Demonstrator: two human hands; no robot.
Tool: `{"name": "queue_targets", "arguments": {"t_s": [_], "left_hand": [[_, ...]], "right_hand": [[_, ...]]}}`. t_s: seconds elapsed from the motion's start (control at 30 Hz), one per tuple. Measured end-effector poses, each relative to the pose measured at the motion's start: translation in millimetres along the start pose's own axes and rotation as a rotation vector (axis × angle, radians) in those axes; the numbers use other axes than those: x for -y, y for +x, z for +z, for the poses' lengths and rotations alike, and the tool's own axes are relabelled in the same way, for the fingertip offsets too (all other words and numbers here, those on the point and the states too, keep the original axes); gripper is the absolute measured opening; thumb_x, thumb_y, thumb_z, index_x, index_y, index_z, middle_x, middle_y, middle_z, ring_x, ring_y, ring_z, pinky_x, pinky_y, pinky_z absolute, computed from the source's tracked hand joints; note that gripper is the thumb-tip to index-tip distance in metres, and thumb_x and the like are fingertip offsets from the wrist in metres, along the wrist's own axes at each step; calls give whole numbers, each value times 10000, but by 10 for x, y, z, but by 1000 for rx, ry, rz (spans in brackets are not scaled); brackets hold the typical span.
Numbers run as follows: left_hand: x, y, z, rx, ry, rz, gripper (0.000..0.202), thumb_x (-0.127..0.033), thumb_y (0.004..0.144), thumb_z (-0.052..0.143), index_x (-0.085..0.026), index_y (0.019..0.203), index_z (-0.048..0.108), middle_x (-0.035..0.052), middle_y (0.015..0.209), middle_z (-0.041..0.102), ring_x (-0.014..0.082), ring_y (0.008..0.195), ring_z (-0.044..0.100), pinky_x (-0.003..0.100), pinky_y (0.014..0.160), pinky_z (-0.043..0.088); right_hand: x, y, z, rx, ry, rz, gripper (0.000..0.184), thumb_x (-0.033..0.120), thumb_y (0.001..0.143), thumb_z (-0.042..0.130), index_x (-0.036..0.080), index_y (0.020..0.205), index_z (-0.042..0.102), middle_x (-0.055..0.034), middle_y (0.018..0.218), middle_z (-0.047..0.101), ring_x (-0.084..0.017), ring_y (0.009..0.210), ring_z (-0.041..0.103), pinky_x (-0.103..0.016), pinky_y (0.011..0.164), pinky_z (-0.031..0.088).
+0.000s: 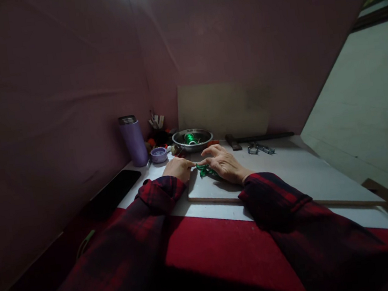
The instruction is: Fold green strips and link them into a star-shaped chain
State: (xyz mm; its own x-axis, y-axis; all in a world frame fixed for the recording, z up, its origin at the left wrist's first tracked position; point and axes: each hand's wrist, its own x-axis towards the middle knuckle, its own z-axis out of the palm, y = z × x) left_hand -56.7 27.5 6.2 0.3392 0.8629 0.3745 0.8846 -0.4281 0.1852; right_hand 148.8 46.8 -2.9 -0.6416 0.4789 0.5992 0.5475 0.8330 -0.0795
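A small bunch of shiny green cord (pixel 204 170) lies on the white board (pixel 214 193), partly hidden under my right hand. My left hand (pixel 177 169) is closed at the board's left edge, its fingertips meeting one end of the cord. From the other side my right hand (pixel 225 164) grips the same end with its lower fingers, while one finger arches above. The fingertips of both hands nearly touch there, and the exact pinch is too small to make out.
Behind my hands stands a metal bowl (pixel 175 140) holding a green spool (pixel 190 139). Left of it are a small purple dish (pixel 159 155), a purple tumbler (pixel 133 141) and a black phone (pixel 123 185). A hammer (pixel 233 142) and dark metal links (pixel 261 149) lie toward the right.
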Motion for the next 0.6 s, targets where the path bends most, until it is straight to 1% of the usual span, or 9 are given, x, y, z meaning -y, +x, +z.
{"name": "queue_targets", "arguments": {"t_s": [0.1, 0.27, 0.4, 0.5, 0.6], "left_hand": [[7, 5, 13, -21, 5, -3, 317, -204, 795, 487, -250, 996, 728, 78, 899, 732, 217, 862, 666, 307, 771, 486], [-3, -5, -3, 3, 24, 18, 336, -196, 799, 477, -267, 1024, 716, 66, 934, 727, 221, 874, 659, 315, 760, 485], [-41, -26, -30, 14, 133, 36, 329, -206, 799, 468, -254, 1006, 719, 67, 914, 721, 232, 890, 646, 331, 772, 472], [-92, -47, -59, 48, 236, 73, 300, -211, 803, 456, -219, 946, 719, 84, 864, 710, 242, 858, 641, 338, 730, 462], [-144, -61, -105, 70, 331, 117, 277, -156, 792, 453, -178, 906, 704, 108, 829, 692, 238, 824, 631, 326, 667, 446]], "right_hand": [[0, -2, 5, 2, 4, 11, 468, 375, 952, 251, 280, 1068, 695, -71, 1139, 551, -226, 1089, 416, -429, 966, 328], [2, -4, 8, 1, 11, 12, 460, 375, 949, 264, 271, 1050, 701, -71, 1136, 554, -226, 1089, 420, -422, 967, 333], [23, -7, -18, -78, 23, 5, 486, 345, 947, 244, 214, 1008, 708, -90, 1068, 574, -224, 1050, 441, -409, 943, 362], [54, -7, -42, -141, 23, 11, 463, 324, 942, 266, 180, 982, 704, -100, 1017, 586, -220, 1005, 463, -397, 911, 393], [76, -8, -49, -185, 23, 12, 412, 299, 938, 304, 176, 942, 697, -96, 986, 596, -212, 982, 482, -385, 892, 417]]}}
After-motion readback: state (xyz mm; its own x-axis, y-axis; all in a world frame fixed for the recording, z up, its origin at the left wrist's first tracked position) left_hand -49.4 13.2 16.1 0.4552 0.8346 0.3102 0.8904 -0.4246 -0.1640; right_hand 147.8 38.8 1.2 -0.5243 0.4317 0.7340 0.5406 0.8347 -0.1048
